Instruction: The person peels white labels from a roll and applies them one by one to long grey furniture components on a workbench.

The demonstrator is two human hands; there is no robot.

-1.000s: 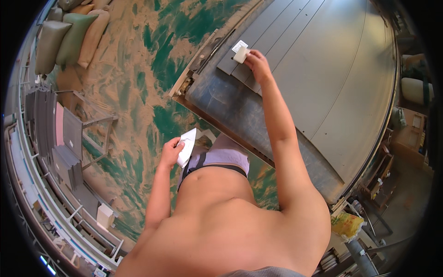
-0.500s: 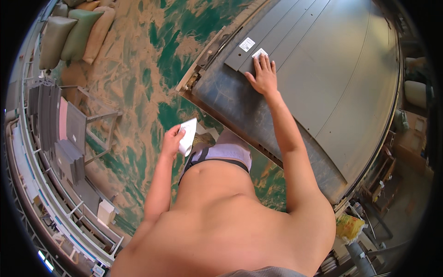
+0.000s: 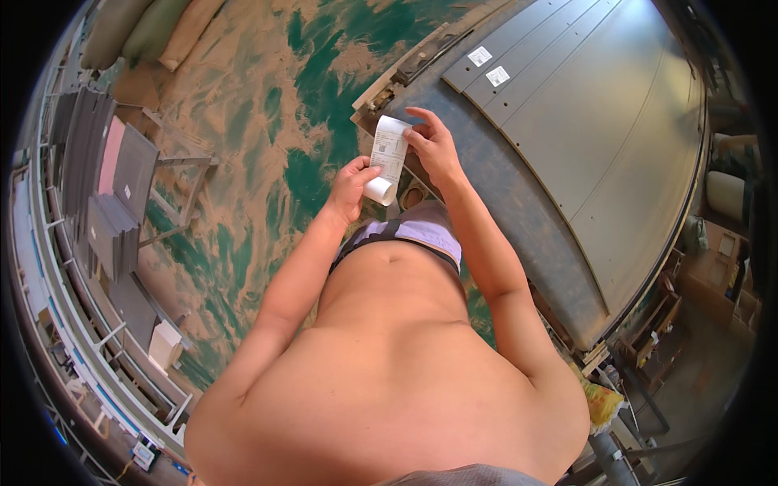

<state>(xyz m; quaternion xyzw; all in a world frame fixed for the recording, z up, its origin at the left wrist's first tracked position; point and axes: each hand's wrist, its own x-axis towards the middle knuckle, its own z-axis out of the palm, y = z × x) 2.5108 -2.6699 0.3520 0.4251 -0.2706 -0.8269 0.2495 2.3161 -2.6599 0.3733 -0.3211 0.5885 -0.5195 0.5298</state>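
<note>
My left hand (image 3: 352,186) holds a white strip of printed labels (image 3: 389,150), its lower end curled, with the thumb across the front. At the strip's upper right edge is my right hand (image 3: 433,146), thumb and a finger gripping the edge while the index finger arches above it. Both hands are in front of my waist, beside the near corner of a worktable. On that table lie long grey panels (image 3: 583,138). Two white labels, a left label (image 3: 479,56) and a right label (image 3: 497,76), are stuck near the panels' far left end.
The table's dark surface (image 3: 494,178) shows along the panels' near side. To the left, grey boards (image 3: 77,138) lean on a metal frame (image 3: 186,162). Stuffed sacks (image 3: 117,32) lie at the far left. A yellow bag (image 3: 601,405) hangs near the right front. Dust covers the green floor (image 3: 284,105).
My right hand has left the label on the panel and come back to the strip. My left hand has raised the strip toward the right. Both panel labels are now uncovered.
</note>
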